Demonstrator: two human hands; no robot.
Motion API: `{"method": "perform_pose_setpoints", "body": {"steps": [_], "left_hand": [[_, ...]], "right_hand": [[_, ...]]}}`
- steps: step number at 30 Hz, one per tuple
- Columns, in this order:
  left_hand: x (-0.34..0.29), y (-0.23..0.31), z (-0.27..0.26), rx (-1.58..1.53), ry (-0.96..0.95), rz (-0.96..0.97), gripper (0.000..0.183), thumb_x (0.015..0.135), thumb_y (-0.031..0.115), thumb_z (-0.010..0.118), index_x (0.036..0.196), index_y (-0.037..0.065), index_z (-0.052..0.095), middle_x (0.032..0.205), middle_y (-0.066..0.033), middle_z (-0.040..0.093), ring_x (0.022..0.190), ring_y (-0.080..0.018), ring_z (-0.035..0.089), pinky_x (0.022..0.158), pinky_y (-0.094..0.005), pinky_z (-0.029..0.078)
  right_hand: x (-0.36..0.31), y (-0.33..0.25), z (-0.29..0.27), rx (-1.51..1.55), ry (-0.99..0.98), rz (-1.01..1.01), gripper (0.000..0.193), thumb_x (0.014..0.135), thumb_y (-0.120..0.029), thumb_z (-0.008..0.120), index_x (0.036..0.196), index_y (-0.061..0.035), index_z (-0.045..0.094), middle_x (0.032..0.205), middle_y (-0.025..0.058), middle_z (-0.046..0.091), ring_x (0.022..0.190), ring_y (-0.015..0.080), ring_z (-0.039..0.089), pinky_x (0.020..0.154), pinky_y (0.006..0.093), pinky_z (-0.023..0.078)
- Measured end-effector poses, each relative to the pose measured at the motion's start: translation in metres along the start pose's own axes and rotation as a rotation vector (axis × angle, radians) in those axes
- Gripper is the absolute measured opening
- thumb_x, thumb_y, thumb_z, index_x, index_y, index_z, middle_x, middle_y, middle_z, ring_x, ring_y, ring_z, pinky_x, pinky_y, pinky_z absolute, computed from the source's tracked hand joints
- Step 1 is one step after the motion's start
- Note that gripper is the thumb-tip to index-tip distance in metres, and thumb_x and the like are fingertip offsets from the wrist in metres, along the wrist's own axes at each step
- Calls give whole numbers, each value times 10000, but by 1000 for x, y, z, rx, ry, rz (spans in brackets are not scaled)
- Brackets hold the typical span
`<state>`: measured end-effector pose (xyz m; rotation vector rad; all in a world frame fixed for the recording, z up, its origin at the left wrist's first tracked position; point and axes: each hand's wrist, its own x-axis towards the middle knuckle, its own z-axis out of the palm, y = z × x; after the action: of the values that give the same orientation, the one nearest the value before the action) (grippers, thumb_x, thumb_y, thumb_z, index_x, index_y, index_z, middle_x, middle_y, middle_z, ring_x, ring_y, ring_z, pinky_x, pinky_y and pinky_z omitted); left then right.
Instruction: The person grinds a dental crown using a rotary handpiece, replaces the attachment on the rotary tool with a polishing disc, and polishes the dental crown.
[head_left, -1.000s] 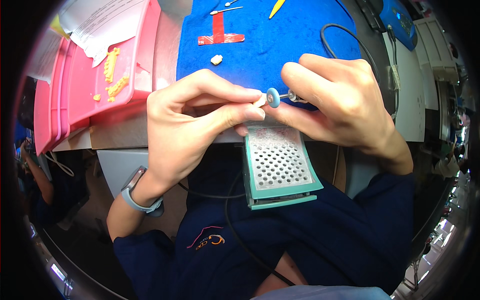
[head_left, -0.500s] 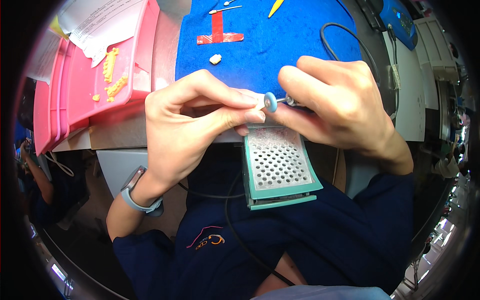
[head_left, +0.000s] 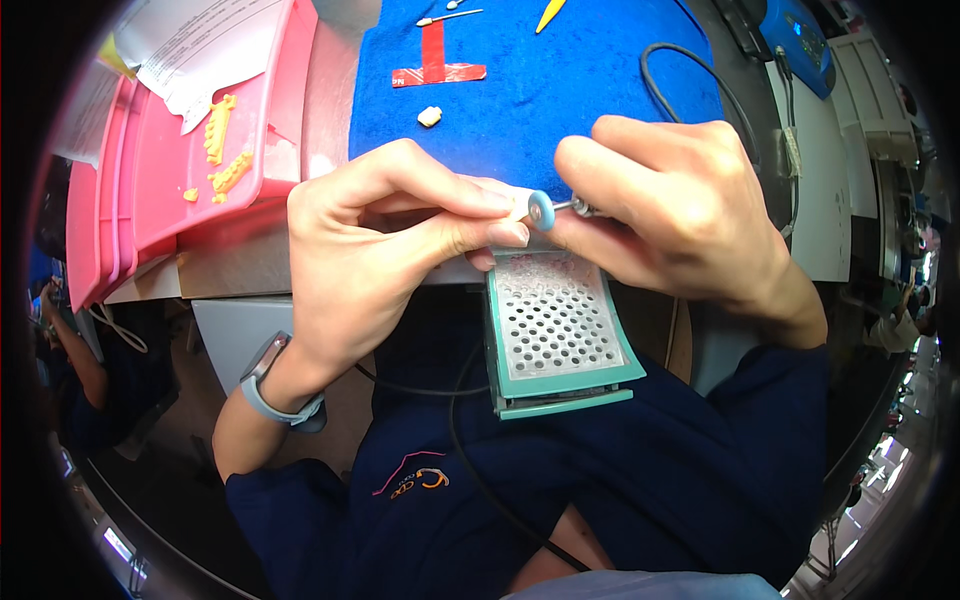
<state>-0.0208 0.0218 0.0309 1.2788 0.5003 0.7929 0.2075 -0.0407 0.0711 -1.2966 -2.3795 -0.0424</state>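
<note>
small white piece pinched in left hand fingertips (touching right hand's blue wheel).

Bright, even overhead light — colours saturated, no harsh glare. Soft shadow under the left hand falls toward 6 o'clock. Centre sharp; the blue cloth shows crisp texture. Heavy fisheye bend — straight edges curve near the rim, black vignette all round. Detail smears at 3 and 9 o'clock; small bright spots at 5 and 7 o'clock.
</note>
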Motion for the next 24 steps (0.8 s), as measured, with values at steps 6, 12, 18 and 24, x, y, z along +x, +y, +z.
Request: {"method": "perform_pose_setpoints", "body": {"steps": [6,12,18,24], "left_hand": [[0,3,4,90,19,-6,148,887,-124,695,895,0,614,949,-203,757,712,-183,732,611,-257,580],[2,2,4,65,27,24,172,882,-109,717,989,-1,637,1033,-187,766,715,-165,734,566,-216,523],[2,4,4,160,-8,-7,230,888,-88,728,1096,-14,663,1069,-154,768,773,-173,748,595,-218,535],[2,6,4,225,21,-17,232,890,-80,731,1106,-21,669,1052,-155,765,818,-185,756,615,-222,543]], "right_hand": [[1,5,-2,26,12,-8,261,738,-144,840,817,-51,610,621,49,466,487,224,518,434,359,386],[4,5,-7,166,34,-2,241,747,-99,837,796,-33,611,617,59,498,466,213,506,423,347,363],[3,6,-5,122,73,19,232,770,-86,832,761,-38,606,601,56,498,472,195,518,422,324,360],[4,5,-3,122,88,36,267,800,-116,837,730,-41,590,575,48,475,459,191,500,419,331,355]]}}
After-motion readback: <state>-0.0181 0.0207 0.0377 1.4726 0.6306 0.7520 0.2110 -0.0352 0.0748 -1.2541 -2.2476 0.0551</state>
